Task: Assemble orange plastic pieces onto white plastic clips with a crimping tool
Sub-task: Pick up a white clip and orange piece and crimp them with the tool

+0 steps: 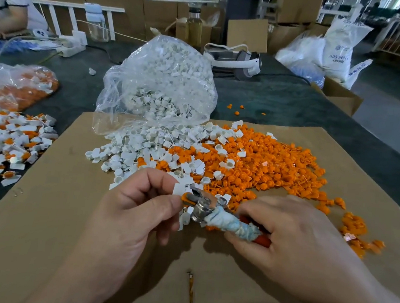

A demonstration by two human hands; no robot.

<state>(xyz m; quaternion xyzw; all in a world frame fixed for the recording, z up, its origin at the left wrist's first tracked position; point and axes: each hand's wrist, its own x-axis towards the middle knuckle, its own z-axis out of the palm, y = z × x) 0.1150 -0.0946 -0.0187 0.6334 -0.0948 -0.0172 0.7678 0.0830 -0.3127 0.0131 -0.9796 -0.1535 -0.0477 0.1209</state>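
Left hand (139, 208) pinches a flat white plastic clip (179, 189) with small orange plastic piece (187, 197), held at the jaws for seating. The right hand (283, 234) grips the rag-wrapped, red-handled metal crimping tool (222, 219), mid brown cardboard sheet (57, 212).

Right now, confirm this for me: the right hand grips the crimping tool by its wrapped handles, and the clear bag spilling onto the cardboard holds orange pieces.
Not quite. The head view shows that the clear bag spilling onto the cardboard holds white clips, not orange ones. The rest stands: the right hand grips the crimping tool by its wrapped handles.
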